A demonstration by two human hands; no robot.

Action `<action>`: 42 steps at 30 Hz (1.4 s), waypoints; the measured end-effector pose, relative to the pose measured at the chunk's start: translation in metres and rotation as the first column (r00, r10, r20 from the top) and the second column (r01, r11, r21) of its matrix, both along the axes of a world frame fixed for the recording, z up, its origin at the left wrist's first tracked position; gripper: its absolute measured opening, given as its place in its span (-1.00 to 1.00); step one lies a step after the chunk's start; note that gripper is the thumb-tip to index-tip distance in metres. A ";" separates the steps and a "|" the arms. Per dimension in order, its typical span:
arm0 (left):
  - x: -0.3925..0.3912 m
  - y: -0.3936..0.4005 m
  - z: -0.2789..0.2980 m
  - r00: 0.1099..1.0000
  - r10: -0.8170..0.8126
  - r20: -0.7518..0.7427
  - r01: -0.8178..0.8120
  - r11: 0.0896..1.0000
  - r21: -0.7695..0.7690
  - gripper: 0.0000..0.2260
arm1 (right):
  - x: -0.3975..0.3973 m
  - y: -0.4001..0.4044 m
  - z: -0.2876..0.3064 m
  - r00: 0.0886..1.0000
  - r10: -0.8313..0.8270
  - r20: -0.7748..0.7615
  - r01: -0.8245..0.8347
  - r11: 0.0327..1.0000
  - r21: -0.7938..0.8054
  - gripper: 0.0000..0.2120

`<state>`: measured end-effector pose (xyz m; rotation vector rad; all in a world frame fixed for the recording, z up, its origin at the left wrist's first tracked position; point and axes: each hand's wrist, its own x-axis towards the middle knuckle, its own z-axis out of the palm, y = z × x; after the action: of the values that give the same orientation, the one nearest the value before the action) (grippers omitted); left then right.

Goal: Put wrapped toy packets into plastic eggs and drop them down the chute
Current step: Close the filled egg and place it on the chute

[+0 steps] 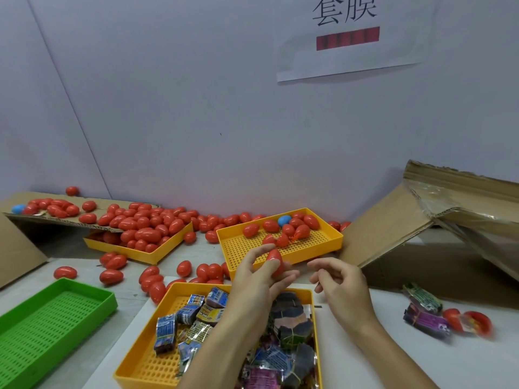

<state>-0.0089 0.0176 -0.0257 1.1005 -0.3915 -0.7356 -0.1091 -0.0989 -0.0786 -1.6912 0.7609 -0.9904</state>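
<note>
— Where is the egg?

— The left hand (258, 273) pinches a closed red plastic egg (274, 262) between thumb and fingers, held in the air over the gap between two yellow trays. Its long axis stands nearly upright, the narrower end pointing up toward the wall, the lower end hidden behind the fingers.

— And the other hand?

— The right hand (341, 279) hangs just beside it, apart from the egg, fingers loosely curled and holding nothing.

— How much room around them?

— Below the hands lies the packet tray (146, 357) (perforated, yellow), at the near edge of the tabletop, with wrapped toy packets (186, 313) piled in it. Just behind the egg is the near rim of the far yellow tray (238, 249), which holds some red eggs and a blue egg (284, 220). To the right, bare tabletop (393, 346) runs to a slanted cardboard flap (387, 228); whether that is the chute I cannot tell.

— The left side?

— Crowded. Loose red eggs (153, 279) lie on the tabletop left of the packet tray, a third yellow tray (146, 256) near the wall is heaped with them, and a green tray (50, 318) sits at the near left edge. At the right edge lie two more packets (424, 318) and an opened red egg (474, 321).
</note>
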 end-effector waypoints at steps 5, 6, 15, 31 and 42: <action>-0.003 -0.003 0.006 0.996 -0.073 0.042 0.071 0.996 0.047 -0.83 | -0.002 0.002 -0.003 1.000 0.013 -0.005 -0.013 0.999 -0.041 -0.76; -0.003 -0.001 0.007 0.995 -0.090 0.031 0.089 0.995 0.047 -0.80 | -0.002 0.002 -0.003 1.000 0.009 -0.003 -0.009 0.999 -0.043 -0.75; -0.001 0.021 0.007 0.945 -0.214 -0.247 0.177 0.970 -0.165 -0.71 | -0.001 0.001 -0.007 0.999 -0.029 0.029 0.032 0.996 -0.077 -0.74; 0.002 0.028 -0.007 0.734 -0.043 0.678 -0.183 0.948 0.259 -0.77 | -0.003 0.023 0.009 0.978 0.177 -0.112 -0.208 0.745 -0.634 -0.41; 0.016 0.035 0.002 0.672 -0.109 0.733 -0.154 0.947 0.282 -0.83 | 0.002 0.019 -0.001 0.998 0.056 0.024 -0.031 0.806 -0.591 -0.48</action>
<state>0.0071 0.0531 -0.0238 1.7137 -0.9817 -0.2835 -0.1074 -0.0802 -0.0794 -2.1999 0.3922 -1.3171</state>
